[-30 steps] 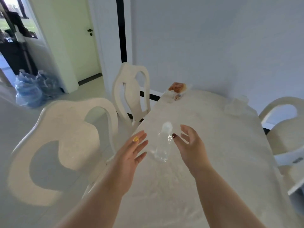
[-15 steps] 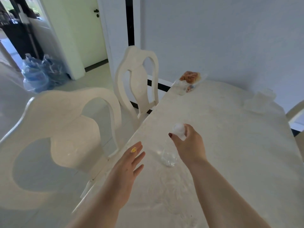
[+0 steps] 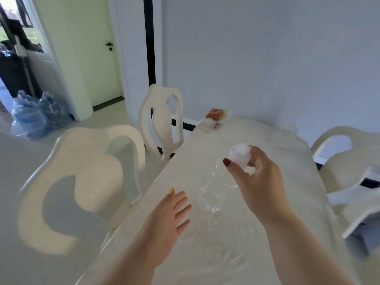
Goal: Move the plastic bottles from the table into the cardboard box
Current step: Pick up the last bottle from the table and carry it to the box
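Note:
A clear plastic bottle (image 3: 213,192) with a white cap hangs just above the cream table (image 3: 277,202), tilted with its base toward me. My right hand (image 3: 257,182) is shut around its neck and cap. My left hand (image 3: 166,219) hovers open over the table's left edge, just left of the bottle's base, not touching it. No cardboard box is in view.
Two cream chairs (image 3: 82,182) stand along the table's left side, another chair (image 3: 349,157) at the right. A bag of food (image 3: 216,117) and a faint clear container (image 3: 285,134) sit at the table's far end. Blue water jugs (image 3: 35,118) lie by the doorway.
My right hand closed on the bottle's neck and lifted it off the table, tilting it. My left hand dropped back toward the table's left edge.

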`<action>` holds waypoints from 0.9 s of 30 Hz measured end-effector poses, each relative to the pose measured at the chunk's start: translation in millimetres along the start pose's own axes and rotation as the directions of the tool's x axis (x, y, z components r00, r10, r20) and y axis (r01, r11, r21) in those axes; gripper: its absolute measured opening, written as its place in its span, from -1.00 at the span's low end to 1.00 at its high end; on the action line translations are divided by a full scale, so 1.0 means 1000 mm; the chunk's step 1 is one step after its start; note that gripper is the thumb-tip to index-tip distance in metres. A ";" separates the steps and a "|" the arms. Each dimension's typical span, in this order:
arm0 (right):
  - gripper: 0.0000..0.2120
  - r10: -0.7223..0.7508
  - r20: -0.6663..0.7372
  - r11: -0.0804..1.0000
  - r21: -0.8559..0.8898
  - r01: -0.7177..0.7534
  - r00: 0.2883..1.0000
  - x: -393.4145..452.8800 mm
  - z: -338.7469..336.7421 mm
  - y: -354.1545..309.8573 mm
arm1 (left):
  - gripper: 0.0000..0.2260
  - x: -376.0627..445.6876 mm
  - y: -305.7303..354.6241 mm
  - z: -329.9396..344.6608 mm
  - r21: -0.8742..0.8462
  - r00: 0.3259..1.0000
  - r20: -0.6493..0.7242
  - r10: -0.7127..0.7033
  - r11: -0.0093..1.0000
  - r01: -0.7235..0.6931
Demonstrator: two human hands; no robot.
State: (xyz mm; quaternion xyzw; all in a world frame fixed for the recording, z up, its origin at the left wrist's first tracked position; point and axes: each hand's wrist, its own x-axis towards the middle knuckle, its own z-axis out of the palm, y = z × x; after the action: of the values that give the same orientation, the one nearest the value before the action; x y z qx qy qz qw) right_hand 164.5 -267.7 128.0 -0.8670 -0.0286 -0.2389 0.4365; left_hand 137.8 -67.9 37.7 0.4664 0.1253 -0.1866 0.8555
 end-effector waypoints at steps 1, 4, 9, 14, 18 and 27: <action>-0.68 -0.019 -0.024 1.000 0.001 0.019 1.000 -0.012 -0.017 -0.015 | -0.18 -0.014 -0.002 0.006 -0.019 0.999 0.024 -0.030 0.999 0.030; -0.72 -0.043 -0.088 0.999 0.017 0.045 0.995 -0.053 -0.066 -0.059 | -0.18 -0.062 -0.012 0.024 -0.080 0.991 0.103 -0.086 0.992 0.094; -0.64 0.028 -0.167 0.999 0.030 -0.023 0.985 -0.132 -0.139 -0.108 | -0.27 -0.153 -0.036 0.050 -0.134 0.951 0.286 -0.120 0.977 0.164; -0.87 0.084 -0.230 0.996 0.014 -0.083 0.970 -0.216 -0.203 -0.139 | -0.28 -0.235 -0.074 0.073 -0.134 0.896 0.407 -0.180 0.958 0.253; -0.60 0.124 -0.308 0.991 -0.015 -0.135 0.943 -0.271 -0.257 -0.148 | -0.29 -0.279 -0.108 0.099 -0.091 0.853 0.472 -0.220 0.951 0.296; -0.73 0.209 -0.480 0.965 -0.037 -0.258 0.852 -0.379 -0.423 -0.110 | -0.28 -0.340 -0.228 0.229 0.124 0.677 0.639 -0.365 0.918 0.377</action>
State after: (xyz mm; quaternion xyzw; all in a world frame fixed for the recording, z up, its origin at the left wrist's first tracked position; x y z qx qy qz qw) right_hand -363.9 -465.4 256.3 -0.8003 0.1960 -0.3889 0.4120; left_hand -258.0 -305.5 120.0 0.3292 -0.0859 -0.5049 0.7933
